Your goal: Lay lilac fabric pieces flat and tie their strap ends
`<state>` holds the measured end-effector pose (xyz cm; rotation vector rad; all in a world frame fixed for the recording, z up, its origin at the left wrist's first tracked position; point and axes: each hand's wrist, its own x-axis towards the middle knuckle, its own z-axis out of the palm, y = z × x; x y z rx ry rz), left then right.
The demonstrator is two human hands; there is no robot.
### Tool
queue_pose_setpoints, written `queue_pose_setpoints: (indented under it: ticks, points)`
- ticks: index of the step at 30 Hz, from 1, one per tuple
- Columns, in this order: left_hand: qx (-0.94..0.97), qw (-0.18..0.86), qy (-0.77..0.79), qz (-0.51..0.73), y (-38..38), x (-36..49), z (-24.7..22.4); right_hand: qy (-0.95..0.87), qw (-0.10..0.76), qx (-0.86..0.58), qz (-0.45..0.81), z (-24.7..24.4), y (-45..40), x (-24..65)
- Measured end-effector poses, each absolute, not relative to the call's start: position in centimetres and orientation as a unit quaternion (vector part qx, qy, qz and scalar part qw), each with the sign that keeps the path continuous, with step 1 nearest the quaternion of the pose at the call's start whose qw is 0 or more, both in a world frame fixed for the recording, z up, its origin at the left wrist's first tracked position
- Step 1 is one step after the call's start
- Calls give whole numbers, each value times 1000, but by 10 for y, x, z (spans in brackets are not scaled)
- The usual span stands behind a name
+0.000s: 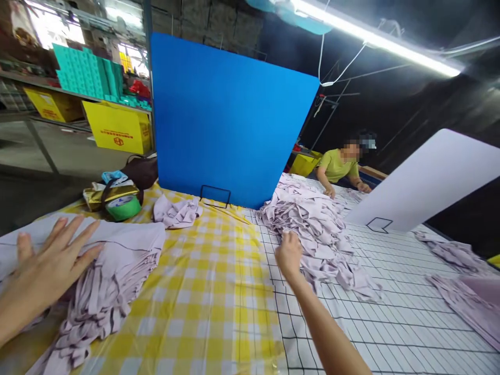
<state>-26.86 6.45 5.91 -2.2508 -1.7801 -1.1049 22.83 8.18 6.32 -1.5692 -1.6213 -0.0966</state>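
Note:
My left hand (54, 260) is open, fingers spread, over a neat stack of pale lavender cloth pieces (133, 237) on the left. Narrow strips of the same cloth hang in a bunch from the stack's front edge. My right hand (289, 255) is at the near left edge of a loose heap of lavender cloth pieces (312, 224). Its fingers are curled together, and whatever lies in them is hidden. Between the hands, toward the back, a small crumpled lavender cloth piece (177, 212) lies by itself.
A blue board (230, 120) stands behind the yellow checked cover (195, 291); a white board (425, 182) leans on the right over the white gridded cover (375, 333). Green tape (123, 208) lies behind the stack. A co-worker (338, 169) in a yellow-green shirt handles cloth across the table.

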Motion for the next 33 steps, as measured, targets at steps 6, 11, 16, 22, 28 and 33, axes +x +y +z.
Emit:
queue_pose_setpoints:
  ticks: [6,11,16,22,28,33]
  points:
    - [-765,89,-500,-397,30,-183,71,-624,451,-635,-64,83,61,327]
    - [-787,-34,-462,-409,16,-116,65,-652,429,-624,-37,99,57,294]
    - [-702,-436,-446,-344,4,-63,45,-725,394,-562,48,113,23,190]
    - [-685,-524,-384,-329,-13,-32,31,-637,489,-476,359,129,0,108]
    - [-618,-585,-422,-313,-12,-63,55,-498,610,-430,441,159,-3,105]
    - [-567,-693,-322,-307,-10,-115,98,-401,652,-443,466,185,-11,122]
